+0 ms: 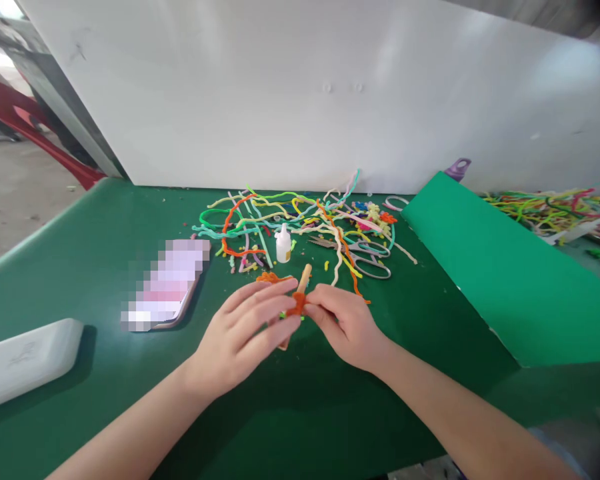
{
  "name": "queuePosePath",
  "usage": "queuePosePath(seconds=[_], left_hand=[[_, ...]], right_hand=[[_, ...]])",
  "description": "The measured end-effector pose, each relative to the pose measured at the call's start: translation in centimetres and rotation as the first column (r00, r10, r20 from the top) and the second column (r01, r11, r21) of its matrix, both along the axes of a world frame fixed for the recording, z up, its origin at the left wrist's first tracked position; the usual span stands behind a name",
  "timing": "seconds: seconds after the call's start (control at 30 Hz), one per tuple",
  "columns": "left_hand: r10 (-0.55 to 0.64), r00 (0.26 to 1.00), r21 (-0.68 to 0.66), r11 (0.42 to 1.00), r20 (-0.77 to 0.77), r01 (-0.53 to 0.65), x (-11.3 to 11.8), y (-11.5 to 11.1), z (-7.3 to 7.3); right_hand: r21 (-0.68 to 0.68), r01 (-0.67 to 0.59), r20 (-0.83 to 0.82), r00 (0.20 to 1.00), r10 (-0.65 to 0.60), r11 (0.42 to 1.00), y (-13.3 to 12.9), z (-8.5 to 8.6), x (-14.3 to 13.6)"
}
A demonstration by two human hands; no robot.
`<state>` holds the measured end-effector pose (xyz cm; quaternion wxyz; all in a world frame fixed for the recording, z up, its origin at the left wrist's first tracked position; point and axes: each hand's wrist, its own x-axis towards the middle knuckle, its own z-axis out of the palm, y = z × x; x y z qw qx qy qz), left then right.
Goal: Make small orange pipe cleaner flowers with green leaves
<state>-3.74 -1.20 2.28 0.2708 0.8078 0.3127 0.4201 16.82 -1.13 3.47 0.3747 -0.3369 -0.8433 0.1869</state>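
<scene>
My left hand (pixel 245 333) holds a short wooden stick (pixel 305 277) that slants upward between its fingers. Around the stick sits a wrap of orange pipe cleaner (pixel 298 305). The fingertips of my right hand (pixel 347 323) pinch the orange wrap from the right side. An orange fuzzy loop piece (pixel 270 278) lies just beyond my left fingers. Beyond my hands stands a small white glue bottle (pixel 283 244), upright. Scissors (pixel 365 255) with grey handles lie to its right, partly under pipe cleaners (pixel 280 207) of many colours.
A phone (pixel 173 287) and a white case (pixel 30 360) lie at the left. A green board (pixel 520 280) rests at the right, with more pipe cleaners (pixel 540 217) behind it. A white panel (pixel 280 100) rises along the back of the green table (pixel 130 373).
</scene>
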Motion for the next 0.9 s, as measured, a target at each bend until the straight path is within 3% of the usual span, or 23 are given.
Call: queuePosePath(seconds=[0.1, 0.17, 0.27, 0.37, 0.5, 0.67, 0.8, 0.9], left_hand=[[0.165, 0.977, -0.151, 0.978, 0.134, -0.145, 0.4, 0.2, 0.0], [0.176, 0.975, -0.338, 0.933, 0.136, -0.121, 0.6, 0.4, 0.3], [0.021, 0.993, -0.458, 0.888, 0.118, 0.035, 0.7, 0.8, 0.6], [-0.117, 0.99, -0.403, 0.905, 0.083, 0.14, 0.8, 1.2, 0.6], [-0.124, 0.987, -0.326, 0.933, 0.106, 0.152, 1.0, 1.2, 0.3], [-0.124, 0.992, -0.167, 0.978, 0.031, 0.128, 0.9, 1.3, -0.3], [-0.1, 0.982, 0.119, 0.986, -0.162, 0.12, 0.4, 1.6, -0.2], [0.008, 0.949, 0.388, 0.914, -0.317, 0.122, 0.0, 1.4, 0.3]], right_hand=[[0.303, 0.057, 0.123, 0.988, -0.098, 0.951, 0.5, -0.4, 0.6], [0.429, 0.029, 0.243, 0.959, -0.146, 0.903, 0.8, -0.5, 0.9], [0.514, -0.05, 0.371, 0.913, -0.169, 0.856, 0.9, -0.6, 1.1], [0.525, -0.089, 0.411, 0.897, -0.161, 0.846, 0.7, -0.5, 1.0], [0.437, -0.086, 0.37, 0.924, -0.092, 0.895, 0.5, -0.9, 0.6], [0.193, -0.091, 0.232, 0.972, 0.045, 0.977, 0.2, -0.7, -0.1], [-0.05, -0.122, 0.089, 0.988, 0.126, 0.991, 0.1, -0.1, -0.4], [-0.234, -0.171, 0.005, 0.984, 0.177, 0.957, -0.1, -0.1, -0.5]])
